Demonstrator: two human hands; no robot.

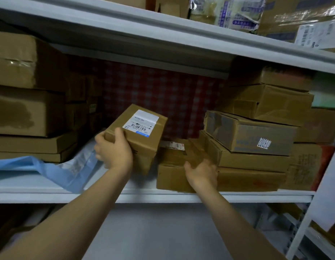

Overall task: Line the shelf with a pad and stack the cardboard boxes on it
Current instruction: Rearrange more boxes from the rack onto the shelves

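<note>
Left hand grips labelled box at its near corner; right hand, fingers relaxed and empty, rests on bottom box; best to set it down flat over blue pad.

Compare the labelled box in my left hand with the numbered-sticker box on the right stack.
The labelled box is tilted, gripped by the left hand; the stickered box rests atop a stack. The labelled box carries a large barcode label on top; the stickered box a small sticker on its front. The stickered box looks wider and flatter than the labelled box. Both are brown cardboard.
</note>
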